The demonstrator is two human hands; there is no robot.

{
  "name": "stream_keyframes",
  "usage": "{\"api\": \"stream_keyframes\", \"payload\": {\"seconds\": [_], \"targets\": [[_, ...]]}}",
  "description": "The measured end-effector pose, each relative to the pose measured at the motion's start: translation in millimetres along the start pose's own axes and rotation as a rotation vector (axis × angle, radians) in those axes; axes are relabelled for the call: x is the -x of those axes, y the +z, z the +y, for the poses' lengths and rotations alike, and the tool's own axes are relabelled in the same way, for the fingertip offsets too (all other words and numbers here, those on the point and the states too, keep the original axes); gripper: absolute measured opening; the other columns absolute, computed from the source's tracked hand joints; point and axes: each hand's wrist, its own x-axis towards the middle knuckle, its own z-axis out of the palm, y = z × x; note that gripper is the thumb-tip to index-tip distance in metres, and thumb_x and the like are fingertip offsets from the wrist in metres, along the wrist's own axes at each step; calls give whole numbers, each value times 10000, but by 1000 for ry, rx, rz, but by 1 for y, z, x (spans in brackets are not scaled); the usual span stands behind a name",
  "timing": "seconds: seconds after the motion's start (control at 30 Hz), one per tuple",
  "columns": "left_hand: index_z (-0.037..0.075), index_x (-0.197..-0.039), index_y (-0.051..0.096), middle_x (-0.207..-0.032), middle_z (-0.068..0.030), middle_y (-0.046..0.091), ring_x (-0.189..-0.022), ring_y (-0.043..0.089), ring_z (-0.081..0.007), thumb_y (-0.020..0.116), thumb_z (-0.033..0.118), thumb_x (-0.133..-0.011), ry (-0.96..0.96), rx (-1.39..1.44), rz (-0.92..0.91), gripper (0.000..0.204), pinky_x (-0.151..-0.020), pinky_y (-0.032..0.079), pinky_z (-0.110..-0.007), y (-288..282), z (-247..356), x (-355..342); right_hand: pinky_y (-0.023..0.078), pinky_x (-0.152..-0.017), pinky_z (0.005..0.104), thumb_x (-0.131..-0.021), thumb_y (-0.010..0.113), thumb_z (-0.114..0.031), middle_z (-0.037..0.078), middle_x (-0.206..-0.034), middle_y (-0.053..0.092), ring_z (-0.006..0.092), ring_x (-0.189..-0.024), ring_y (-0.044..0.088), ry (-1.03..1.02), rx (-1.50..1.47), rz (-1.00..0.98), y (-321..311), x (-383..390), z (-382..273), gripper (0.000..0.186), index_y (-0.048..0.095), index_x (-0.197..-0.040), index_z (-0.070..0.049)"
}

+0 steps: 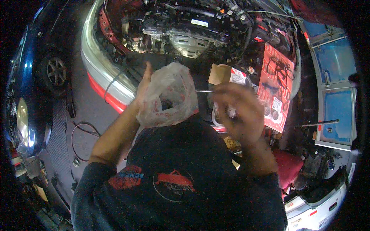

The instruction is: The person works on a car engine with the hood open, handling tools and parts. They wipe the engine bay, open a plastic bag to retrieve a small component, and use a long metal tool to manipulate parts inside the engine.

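Note:
My left hand holds a crumpled translucent plastic bag at its left side, thumb pointing up, other fingers hidden behind it. The bag gapes toward me with something dark inside, too unclear to name. My right hand is blurred by motion, with a thin metal rod extending from its fingers to the bag's right edge. Behind that hand are an opened cardboard box and a light tray. To their right lies a red printed sheet carrying black gaskets and small round parts.
An open engine bay of a car spans the top, its bumper curving down the left. A dark blue car stands at far left beside a hose. Blue-paned panels line the right, above a white car.

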Motion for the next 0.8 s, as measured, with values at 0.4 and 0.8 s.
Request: {"api": "stream_keyframes", "payload": {"seconds": [0.4, 0.8], "targets": [[53, -1346, 450, -1339, -170, 501, -1214, 508, -325, 453, 562, -919, -257, -33, 83, 664, -1028, 393, -474, -32, -23, 46, 462, -918, 438, -883, 549, -217, 189, -1084, 616, 377, -1017, 583, -55, -397, -552, 37, -41, 6, 324, 573, -1149, -33], [-60, -1254, 511, -1158, -105, 605, -1049, 555, -159, 470, 313, -990, 58, -630, 290, 459, -931, 420, -279, 2, -39, 45, 428, -976, 369, -871, 594, -228, 197, -1246, 536, 279, -1145, 526, -155, -293, -717, 26, -46, -6, 438, 517, -1255, -31]]}}
